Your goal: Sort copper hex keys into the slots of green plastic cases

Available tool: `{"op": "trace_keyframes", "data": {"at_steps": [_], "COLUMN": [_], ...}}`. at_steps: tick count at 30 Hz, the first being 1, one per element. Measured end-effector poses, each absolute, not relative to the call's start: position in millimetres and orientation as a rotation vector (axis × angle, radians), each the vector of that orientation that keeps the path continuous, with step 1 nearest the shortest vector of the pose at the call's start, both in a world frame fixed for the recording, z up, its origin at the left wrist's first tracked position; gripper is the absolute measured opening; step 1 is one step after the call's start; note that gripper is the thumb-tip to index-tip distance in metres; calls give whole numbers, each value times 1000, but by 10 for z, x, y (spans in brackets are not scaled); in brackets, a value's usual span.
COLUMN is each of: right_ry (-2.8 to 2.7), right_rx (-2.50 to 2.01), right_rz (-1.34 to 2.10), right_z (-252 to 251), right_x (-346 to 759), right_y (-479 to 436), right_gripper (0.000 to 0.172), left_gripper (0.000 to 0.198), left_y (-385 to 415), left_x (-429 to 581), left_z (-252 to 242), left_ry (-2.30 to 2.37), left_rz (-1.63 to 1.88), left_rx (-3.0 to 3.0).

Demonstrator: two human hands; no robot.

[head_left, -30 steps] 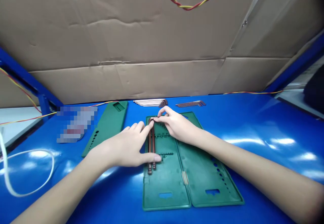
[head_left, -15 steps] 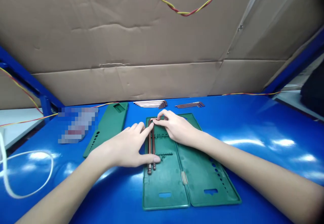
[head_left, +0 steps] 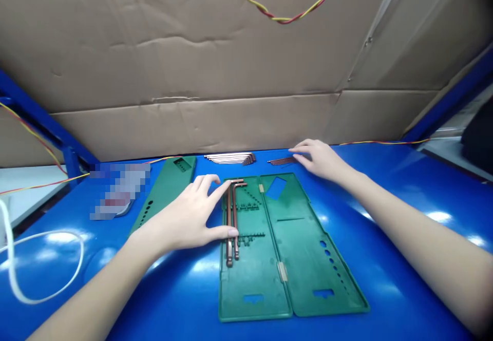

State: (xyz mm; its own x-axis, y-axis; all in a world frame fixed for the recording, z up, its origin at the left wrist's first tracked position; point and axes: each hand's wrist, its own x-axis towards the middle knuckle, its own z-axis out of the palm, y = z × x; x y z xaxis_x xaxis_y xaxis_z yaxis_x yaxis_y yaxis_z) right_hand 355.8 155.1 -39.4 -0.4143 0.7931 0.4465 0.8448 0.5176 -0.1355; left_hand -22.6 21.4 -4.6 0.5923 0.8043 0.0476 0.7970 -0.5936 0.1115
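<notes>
An open green plastic case (head_left: 287, 259) lies flat on the blue table (head_left: 385, 207). Two brown hex keys (head_left: 232, 218) rest in its left half, bent ends at the far side. My left hand (head_left: 188, 218) lies on the case's left edge, fingers spread, thumb and forefinger touching the hex keys. My right hand (head_left: 319, 158) reaches to the far side, fingers stretched over a small pile of brown hex keys (head_left: 283, 160); whether it grips one is unclear.
A row of silver hex keys (head_left: 231, 157) lies at the far edge. A second green case (head_left: 165, 189) lies closed to the left. A white cable loop (head_left: 42, 264) sits at the left. Cardboard walls (head_left: 231, 74) stand behind, with twisted red-yellow wire (head_left: 277, 12) overhead.
My right hand left the bent ends of the hex keys in the case and moved back-right to the brown hex key pile. My left hand stayed on the keys.
</notes>
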Motion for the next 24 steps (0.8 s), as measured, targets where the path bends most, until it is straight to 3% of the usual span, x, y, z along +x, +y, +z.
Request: {"op": "trace_keyframes", "data": {"at_steps": [16,24], "right_ry": [-2218,-1818], "right_rx": [-1382,-1145], "right_rz": [270,536], "right_z": [-424,-255], "right_x": [3759,3572], "right_y": [1662,1534], "right_gripper": [27,27], "left_gripper": [108,109], "left_y": [243,250], "left_x": [-258,-261], "left_z": [-51,-48], "left_ry": [1321,1305], "left_rz": [-65,-66], "left_rx": [2509,2524]}}
